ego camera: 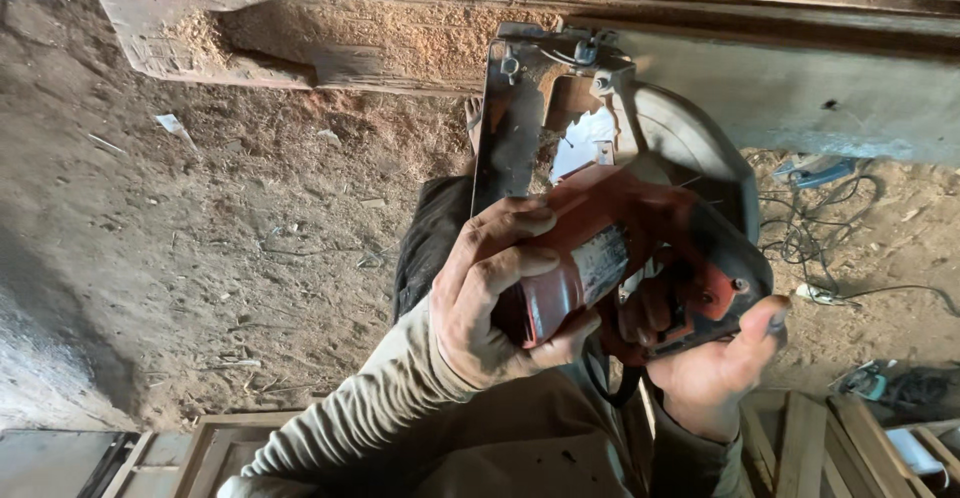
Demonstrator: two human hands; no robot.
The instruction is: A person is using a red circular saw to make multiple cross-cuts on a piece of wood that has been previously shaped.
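Both hands clamp the red circular saw (620, 248), left hand (495, 293) steadying its motor, right hand (715, 358) at four o'clock gripping the handle, base plate (510, 128) against the dusty plank (400, 48).

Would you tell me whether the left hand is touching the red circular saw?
Touching: the head view shows the left hand wrapped around the circular saw.
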